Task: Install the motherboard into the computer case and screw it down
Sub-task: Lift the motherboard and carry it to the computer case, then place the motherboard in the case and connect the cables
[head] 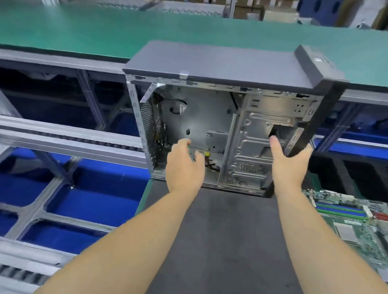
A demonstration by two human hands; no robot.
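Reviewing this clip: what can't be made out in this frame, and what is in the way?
Head view only:
- What the left hand grips inside the computer case: its curled fingers cover all but a green sliver.
- Right hand fingertips: behind the case's black front panel.
- Motherboard: its right part is cut off by the frame edge.
- Any screws or standoffs: too small and blurred.
- Boxes on the far shelves: motion blur.

One head-worn wide-angle view looks forward and down from above the grey mat [224, 248], close over both forearms, facing the open computer case [221, 72] and green conveyor [80, 28] beyond
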